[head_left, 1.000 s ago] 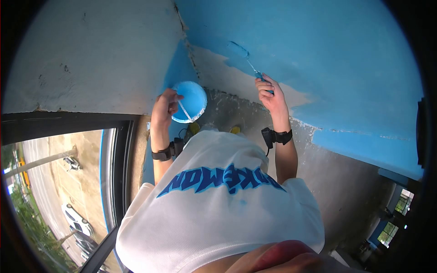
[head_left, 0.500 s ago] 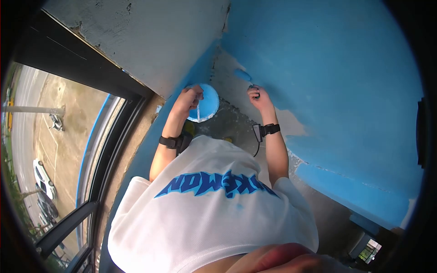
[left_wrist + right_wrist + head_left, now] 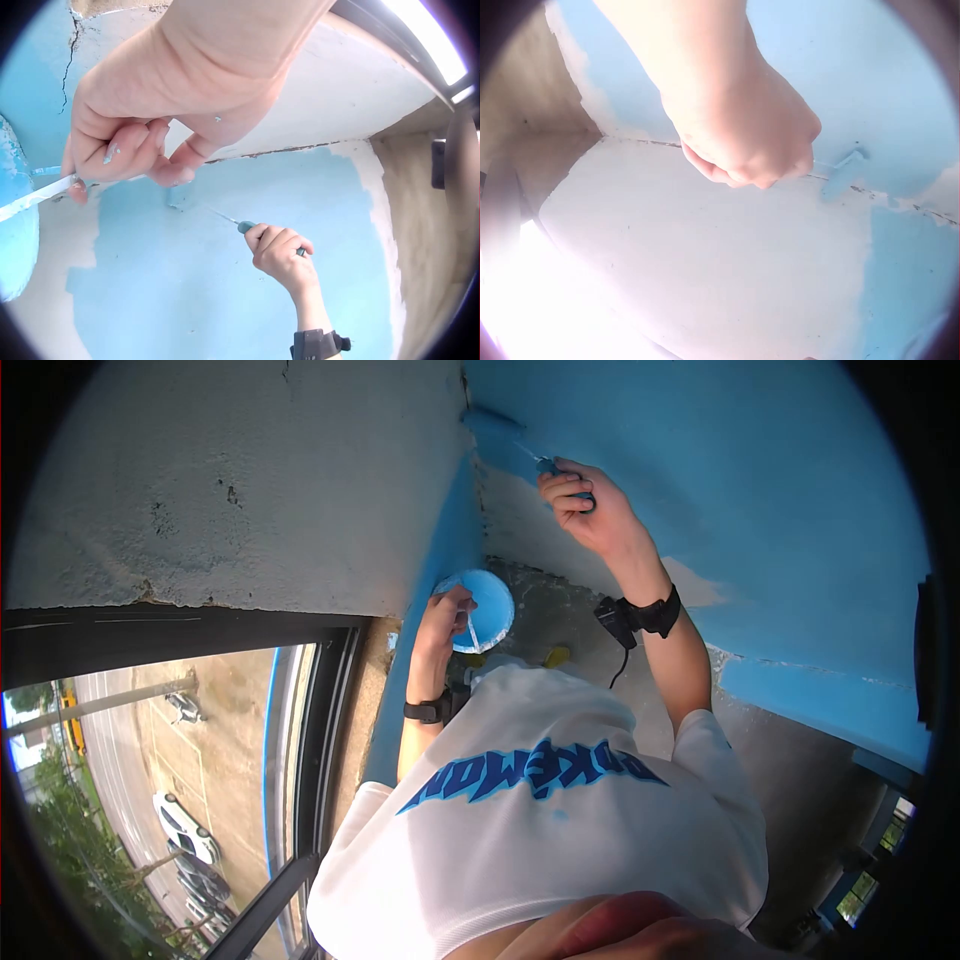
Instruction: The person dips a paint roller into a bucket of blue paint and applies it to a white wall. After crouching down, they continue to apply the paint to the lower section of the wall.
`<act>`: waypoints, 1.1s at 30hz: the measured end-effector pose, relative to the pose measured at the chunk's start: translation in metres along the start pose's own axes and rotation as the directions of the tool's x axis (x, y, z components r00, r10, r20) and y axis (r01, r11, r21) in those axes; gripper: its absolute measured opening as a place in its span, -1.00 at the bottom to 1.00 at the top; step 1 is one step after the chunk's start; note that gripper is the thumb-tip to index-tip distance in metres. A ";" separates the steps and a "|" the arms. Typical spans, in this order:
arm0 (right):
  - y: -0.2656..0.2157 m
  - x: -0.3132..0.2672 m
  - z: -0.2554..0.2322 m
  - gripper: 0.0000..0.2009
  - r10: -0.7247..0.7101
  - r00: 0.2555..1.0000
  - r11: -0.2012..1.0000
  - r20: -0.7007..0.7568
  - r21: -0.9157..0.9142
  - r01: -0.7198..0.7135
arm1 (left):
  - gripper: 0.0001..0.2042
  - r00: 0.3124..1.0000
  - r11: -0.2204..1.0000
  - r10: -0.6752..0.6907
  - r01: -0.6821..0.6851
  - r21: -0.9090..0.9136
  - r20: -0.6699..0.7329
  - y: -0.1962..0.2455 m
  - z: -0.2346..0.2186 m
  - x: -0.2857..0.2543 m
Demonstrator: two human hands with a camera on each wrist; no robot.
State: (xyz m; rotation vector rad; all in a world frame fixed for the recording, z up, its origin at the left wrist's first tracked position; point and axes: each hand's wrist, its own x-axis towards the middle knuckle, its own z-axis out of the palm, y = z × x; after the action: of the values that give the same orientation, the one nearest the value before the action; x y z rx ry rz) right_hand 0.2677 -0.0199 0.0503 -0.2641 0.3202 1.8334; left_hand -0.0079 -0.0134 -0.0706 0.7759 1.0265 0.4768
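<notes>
In the head view my right hand [image 3: 600, 510] grips the handle of a paint roller [image 3: 497, 427], arm stretched forward. The blue-coated roller lies against the blue wall [image 3: 700, 470], right at the corner with the grey wall [image 3: 250, 480]. From the right wrist view, the roller [image 3: 844, 176] shows beside the cracked corner line, the handle hidden by the hand. My left hand [image 3: 443, 622] holds a round paint bucket [image 3: 495, 605] by its pale, paint-smeared bail handle [image 3: 37, 199]. Blue paint coats the bucket's inside, and blue specks mark the left fingers.
A pale unpainted patch [image 3: 530, 515] borders the blue along the lower wall. To the left is a dark-framed window [image 3: 335, 760] with parked cars outside. Grey floor [image 3: 590, 620] shows past the white shirt [image 3: 540, 850], with a yellow shoe tip [image 3: 556, 656] on it.
The right hand has moved the roller farther forward, into the wall corner, after bringing it lower beside the pale patch. The left hand keeps holding the bucket. The head view has swung back and forth.
</notes>
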 end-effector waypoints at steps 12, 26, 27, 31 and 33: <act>0.014 0.059 -0.048 -0.83 -0.340 0.935 0.936 -0.104 0.060 0.347 | -0.83 0.998 0.998 -0.055 0.055 0.034 -0.006 -0.003 0.001 0.010; -0.019 0.154 -0.156 -0.88 -0.330 0.860 0.916 -0.389 0.087 0.391 | -0.84 0.999 0.999 -0.045 0.045 0.012 -0.012 -0.016 -0.006 0.019; -0.025 0.138 -0.138 -0.85 -0.315 0.887 0.918 -0.338 0.129 0.376 | -0.85 0.999 0.999 -0.035 0.035 -0.009 -0.012 -0.014 -0.006 0.019; -0.025 0.074 -0.084 -0.78 -0.225 0.963 0.945 -0.145 0.210 0.252 | -0.87 0.999 0.999 -0.036 0.036 -0.017 0.013 -0.010 -0.005 0.016; -0.020 0.062 -0.071 -0.78 -0.234 0.964 0.946 -0.129 0.197 0.256 | -0.88 0.995 0.995 -0.090 0.092 -0.043 0.034 -0.012 -0.006 0.022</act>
State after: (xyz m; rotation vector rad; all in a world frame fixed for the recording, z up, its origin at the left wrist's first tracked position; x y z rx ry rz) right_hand 0.2705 0.0158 -0.0386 -0.2399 0.5297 1.5285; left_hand -0.0038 -0.0044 -0.0942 0.6917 1.0138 0.4070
